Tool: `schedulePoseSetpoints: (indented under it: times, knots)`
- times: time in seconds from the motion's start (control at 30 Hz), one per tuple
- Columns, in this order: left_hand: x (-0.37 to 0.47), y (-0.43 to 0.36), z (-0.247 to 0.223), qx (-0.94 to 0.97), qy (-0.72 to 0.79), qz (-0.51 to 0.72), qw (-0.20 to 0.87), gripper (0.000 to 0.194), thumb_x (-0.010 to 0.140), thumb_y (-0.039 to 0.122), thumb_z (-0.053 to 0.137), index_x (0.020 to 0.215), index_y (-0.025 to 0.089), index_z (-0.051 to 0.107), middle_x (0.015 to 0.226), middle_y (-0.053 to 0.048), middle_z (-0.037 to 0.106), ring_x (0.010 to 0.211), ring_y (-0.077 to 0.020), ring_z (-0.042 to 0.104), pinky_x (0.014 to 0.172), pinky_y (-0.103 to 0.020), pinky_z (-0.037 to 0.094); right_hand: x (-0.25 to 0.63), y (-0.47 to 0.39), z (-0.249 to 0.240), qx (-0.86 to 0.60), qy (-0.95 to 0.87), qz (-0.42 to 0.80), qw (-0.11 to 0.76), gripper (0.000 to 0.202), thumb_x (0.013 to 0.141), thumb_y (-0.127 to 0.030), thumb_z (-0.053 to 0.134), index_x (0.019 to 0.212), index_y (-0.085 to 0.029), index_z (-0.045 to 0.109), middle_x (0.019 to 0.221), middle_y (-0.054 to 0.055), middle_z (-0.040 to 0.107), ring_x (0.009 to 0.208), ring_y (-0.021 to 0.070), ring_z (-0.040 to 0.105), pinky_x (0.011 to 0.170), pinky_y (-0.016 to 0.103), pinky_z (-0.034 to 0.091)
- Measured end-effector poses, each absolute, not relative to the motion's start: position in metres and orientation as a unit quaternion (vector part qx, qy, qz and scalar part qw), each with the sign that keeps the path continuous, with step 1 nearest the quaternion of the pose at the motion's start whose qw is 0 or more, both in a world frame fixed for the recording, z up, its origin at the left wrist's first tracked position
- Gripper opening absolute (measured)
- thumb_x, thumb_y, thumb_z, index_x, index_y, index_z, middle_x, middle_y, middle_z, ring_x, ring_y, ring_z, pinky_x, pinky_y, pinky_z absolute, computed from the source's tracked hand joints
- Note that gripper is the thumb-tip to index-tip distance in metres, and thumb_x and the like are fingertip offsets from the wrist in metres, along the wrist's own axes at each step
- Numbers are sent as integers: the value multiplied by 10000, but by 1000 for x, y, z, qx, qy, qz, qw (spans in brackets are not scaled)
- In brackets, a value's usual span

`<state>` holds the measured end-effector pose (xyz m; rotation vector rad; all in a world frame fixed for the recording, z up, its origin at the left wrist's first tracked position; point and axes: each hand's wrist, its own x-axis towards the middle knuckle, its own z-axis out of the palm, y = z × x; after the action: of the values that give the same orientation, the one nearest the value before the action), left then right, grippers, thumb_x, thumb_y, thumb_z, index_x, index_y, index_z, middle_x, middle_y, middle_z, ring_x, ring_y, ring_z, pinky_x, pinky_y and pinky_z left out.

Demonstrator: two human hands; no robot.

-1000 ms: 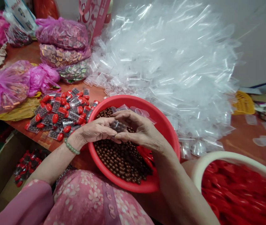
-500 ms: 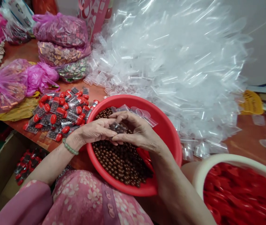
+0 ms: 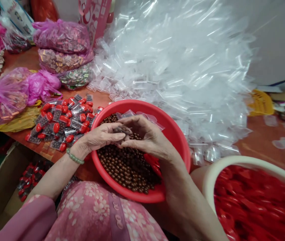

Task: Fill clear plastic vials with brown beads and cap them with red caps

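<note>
Tipped nearer to edge-on than half a second ago, the small, clear plastic case (image 3: 123, 130) with dark contents shows less of its broad face, and the thumb of your left hand (image 3: 103, 135) now lies higher across it. Largest around you is the reddish-brown desk (image 3: 255, 137), then the tall, frosty heap of clear, flat plastic cases (image 3: 177, 67) on it. Next come the round, red plastic basin (image 3: 175, 137) beneath your hands and, to your right, the round, cream-coloured tub (image 3: 209, 177) holding glossy red plastic pieces (image 3: 253, 201). Left of the basin lies a pile of clear, red-capped packs (image 3: 62, 124).

Your small case is above the basin, between both hands. Your left fingers pinch it; your right hand (image 3: 146, 135) curves around its far side, but whether those fingers press it is unclear. Expect it to be light and fairly stiff, with thin, slick walls that may flex or crack if you squeeze hard. Take it lightly by the narrow side edges, sparing the broad faces, and keep any unsealed mouth upward. Smallest are the round, glossy brown balls (image 3: 122, 170) in the basin, probably smooth and quick to roll from your fingers.
</note>
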<state>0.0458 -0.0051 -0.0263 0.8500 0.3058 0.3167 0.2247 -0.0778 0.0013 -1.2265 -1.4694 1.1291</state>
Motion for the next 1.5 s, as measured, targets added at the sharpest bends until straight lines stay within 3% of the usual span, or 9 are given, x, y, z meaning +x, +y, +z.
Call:
schedulePoseSetpoints:
  times: [0.1,0.23,0.4,0.67,0.87,0.97,1.13,1.23,1.5]
  knots:
    - [42,-8,-22,450,161,214,852,292,786,325,773,1004,146,698,869,-40,684,794,-97,640,764,-214,491,246,-89,12,-538,-545,393,509,445,701,-375,820,1077,-271,607,1102,42,681,966,199,666,852,356,549]
    - [42,-11,-20,482,153,210,837,350,811,432,733,1019,154,698,871,-43,673,795,-108,629,753,-226,491,283,-107,12,-669,-487,252,502,228,762,-364,746,931,-236,662,813,20,688,741,174,650,707,322,532]
    - [44,-13,-14,531,153,176,815,433,861,535,628,967,121,700,734,-22,596,658,-88,548,611,-202,423,298,-121,-4,-740,-550,180,343,206,784,-351,683,912,-189,677,773,28,692,670,169,612,665,323,491]
    - [46,-12,-9,576,164,157,785,399,825,464,694,1079,158,669,834,-23,614,736,-107,547,688,-218,431,286,-128,-8,-694,-667,242,122,250,826,-326,675,1047,-211,673,1002,63,702,939,227,650,838,355,503]
    - [53,-11,-2,659,198,139,712,264,868,330,648,1082,179,680,866,-12,637,771,-107,553,733,-210,418,270,-122,-16,-686,-701,189,47,118,863,-173,587,798,-192,682,874,100,660,872,240,610,829,380,483]
    - [53,-9,-3,656,194,138,716,271,856,313,660,1087,177,692,921,-25,663,836,-121,585,792,-225,439,268,-125,-16,-691,-688,193,108,125,858,-176,600,775,-196,692,819,90,673,834,246,612,797,393,492]
    - [54,-13,-3,616,226,139,741,300,817,288,697,1094,175,699,991,-41,695,888,-135,624,813,-238,479,264,-130,-3,-699,-536,240,408,135,783,-343,736,867,-238,736,768,15,708,666,171,622,648,318,519]
    - [57,-18,-2,593,219,107,767,302,789,263,715,1075,167,700,928,-34,694,856,-128,639,787,-234,499,249,-126,2,-689,-383,278,549,160,741,-359,770,834,-239,721,674,-20,674,498,104,536,469,243,457]
    - [61,-22,-6,483,234,100,838,349,703,188,783,1026,141,661,871,-14,682,762,-89,633,699,-199,507,212,-105,3,-612,-206,380,662,333,716,-496,752,833,-210,627,620,-37,621,360,46,420,294,168,324]
